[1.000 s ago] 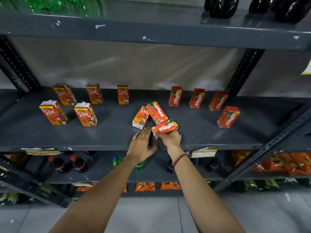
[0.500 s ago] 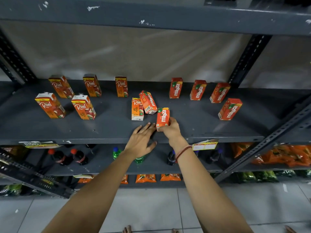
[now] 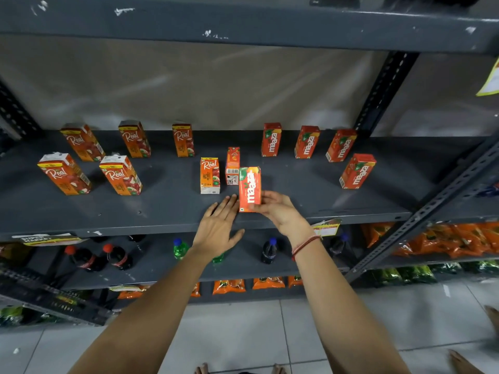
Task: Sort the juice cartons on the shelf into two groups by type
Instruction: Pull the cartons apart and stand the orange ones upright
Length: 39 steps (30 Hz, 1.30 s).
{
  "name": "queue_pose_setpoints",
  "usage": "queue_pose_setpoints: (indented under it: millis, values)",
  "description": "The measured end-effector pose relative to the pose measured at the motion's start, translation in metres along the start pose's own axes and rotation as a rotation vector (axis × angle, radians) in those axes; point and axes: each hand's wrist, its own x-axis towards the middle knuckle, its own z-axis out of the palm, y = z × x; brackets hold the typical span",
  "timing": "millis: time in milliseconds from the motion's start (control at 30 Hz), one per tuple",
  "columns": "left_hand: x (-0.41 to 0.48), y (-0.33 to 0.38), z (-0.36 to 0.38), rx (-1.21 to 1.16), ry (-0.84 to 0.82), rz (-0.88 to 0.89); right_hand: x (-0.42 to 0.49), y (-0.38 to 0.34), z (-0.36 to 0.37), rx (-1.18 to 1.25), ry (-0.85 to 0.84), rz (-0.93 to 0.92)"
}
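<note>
My right hand grips a red Maaza carton upright just above the front of the grey shelf. My left hand lies flat and open on the shelf edge right beside it. Behind stand a Real carton and another Maaza carton turned side-on. Several Real cartons stand at the left, the nearest being. Several Maaza cartons stand at the right, one forward.
An upper shelf overhangs the work area. A slanted metal brace crosses on the right. Below are soda bottles and orange snack packs. A price tag hangs at the shelf edge.
My right hand has turned the Maaza carton from lying flat to upright. The Real carton and the other Maaza carton in the middle now stand upright. My left hand has stayed at the shelf edge.
</note>
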Motion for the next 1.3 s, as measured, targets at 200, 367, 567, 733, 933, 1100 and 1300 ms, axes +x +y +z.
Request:
queue_pose_setpoints:
  millis: [200,367,567,733,933,1100,1300]
  values:
    - [0.001,0.002,0.002,0.032,-0.03,-0.035,-0.017,0.005,0.003,0.012,-0.051,-0.15]
    - [0.0,0.003,-0.002,0.019,-0.046,-0.039,-0.019,0.002,0.002,0.051,-0.051,-0.142]
    - [0.0,0.006,-0.006,-0.044,-0.013,-0.058,-0.015,0.003,-0.008,0.095,-0.022,-0.152]
    - [0.008,0.009,-0.009,-0.073,0.019,-0.131,0.0,-0.007,-0.046,0.059,0.133,-0.225]
    - [0.015,0.008,-0.007,-0.083,-0.002,-0.19,0.033,-0.019,-0.111,-0.091,0.346,-0.202]
    - [0.015,0.011,-0.006,-0.087,-0.012,-0.209,0.051,-0.015,-0.14,-0.162,0.34,-0.151]
    - [0.014,0.011,-0.006,-0.07,-0.037,-0.216,0.058,-0.008,-0.148,-0.293,0.35,-0.198]
